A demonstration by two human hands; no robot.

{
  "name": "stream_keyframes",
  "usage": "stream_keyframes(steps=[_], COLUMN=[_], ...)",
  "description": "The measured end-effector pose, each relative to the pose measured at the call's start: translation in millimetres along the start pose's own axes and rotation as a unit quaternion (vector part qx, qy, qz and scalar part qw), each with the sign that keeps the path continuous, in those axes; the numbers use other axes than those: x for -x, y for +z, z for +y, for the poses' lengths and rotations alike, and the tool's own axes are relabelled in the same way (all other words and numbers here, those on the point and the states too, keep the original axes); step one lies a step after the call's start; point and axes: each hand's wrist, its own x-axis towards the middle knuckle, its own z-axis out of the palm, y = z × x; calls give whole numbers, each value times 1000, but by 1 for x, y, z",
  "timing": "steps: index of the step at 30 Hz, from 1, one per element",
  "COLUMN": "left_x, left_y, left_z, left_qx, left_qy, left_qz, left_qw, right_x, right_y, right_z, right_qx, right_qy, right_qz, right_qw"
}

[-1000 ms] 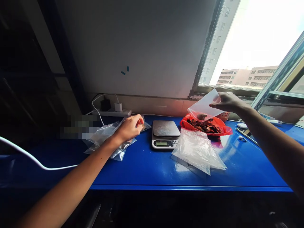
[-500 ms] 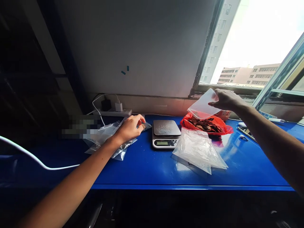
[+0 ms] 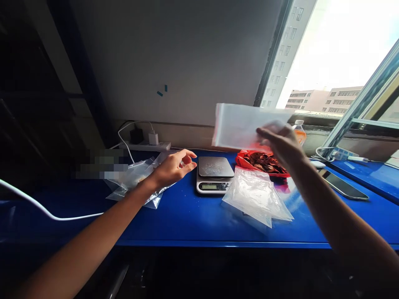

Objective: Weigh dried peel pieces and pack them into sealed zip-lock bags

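My right hand (image 3: 279, 139) grips a translucent zip-lock bag (image 3: 237, 126) by its right end and holds it up over the table. Below it lies a red plastic bag (image 3: 241, 160) with dark brown dried pieces (image 3: 263, 161) inside. My left hand (image 3: 174, 168) hovers just left of a digital kitchen scale (image 3: 215, 168), thumb and fingers apart with nothing between them. Under my left wrist are several clear plastic bags (image 3: 152, 201). A stack of clear bags (image 3: 254, 195) rests in front of the red bag, at the scale's right.
The blue table (image 3: 187, 226) ends at a front edge near me. A white power strip (image 3: 140, 146) with a charger (image 3: 153, 138) stands by the wall. A phone (image 3: 346, 185) lies on the right, and a bottle of orange drink (image 3: 299, 132) stands behind my right hand.
My right hand has moved left and toward me, bringing the zip-lock bag away from the red bag and turning it broadside. My left hand's fingers have opened and reach slightly nearer the scale.
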Motion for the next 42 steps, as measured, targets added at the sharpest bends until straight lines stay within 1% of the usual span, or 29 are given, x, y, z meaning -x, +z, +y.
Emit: stream_keyframes(steps=[2,3,4,6,8,11,13,15,17,19,20,21,22,24,25,26,27,28,30,31,33,37,42], left_x=[2,2,2,1,-2,-5,-6,-7,-7,-8,-9,-10,-10,-11,-10,-10,-9,-8,-5,-4,-1,2,2], left_y=[1,1,1,-1,-3,-6,-7,-7,-7,-7,-8,-9,-10,-16,-18,-21,-24,-25,-24,-23,-18,-10,-4], left_z=[7,8,9,6,2,-4,-6,-6,-6,-7,-9,-10,-12,-16,-18,-19,-19,-18,-14,-11,-4,9,13], left_qx=[61,86,106,140,167,211,255,296,318,326,327,327,325,313,301,285,267,249,217,205,193,205,199], left_qy=[-12,-20,-29,-37,-31,-39,-64,-93,-113,-125,-129,-132,-134,-130,-122,-109,-92,-71,-34,-24,-17,-33,-65], left_qz=[-10,-8,-3,18,35,51,62,72,85,111,127,145,161,182,176,154,116,70,-13,-33,-33,-17,-32], left_qw=[998,996,994,989,985,975,963,948,937,930,927,924,922,923,929,940,952,963,976,978,980,978,977], right_x=[15,21,27,34,39,42,43,43,43,44,45,46,46,47,48,48,48,48,49,50,52,60,67], right_y=[38,53,65,77,77,65,60,60,63,65,65,63,59,50,45,42,40,39,44,48,58,74,81], right_z=[6,9,12,17,20,25,30,36,39,39,38,35,32,24,21,19,17,17,19,21,24,23,16], right_qx=[-61,-87,-102,-120,-128,-137,-147,-162,-176,-183,-183,-179,-171,-143,-132,-129,-131,-136,-144,-144,-143,-142,-136], right_qy=[20,31,43,61,71,88,102,108,104,100,106,114,122,126,117,106,97,93,93,95,98,96,106], right_qz=[-59,-70,-76,-87,-106,-128,-122,-107,-100,-109,-129,-165,-217,-350,-403,-431,-434,-412,-336,-305,-271,-239,-203], right_qw=[996,993,991,987,984,978,976,975,974,972,969,963,953,917,898,887,886,896,926,937,947,956,964])
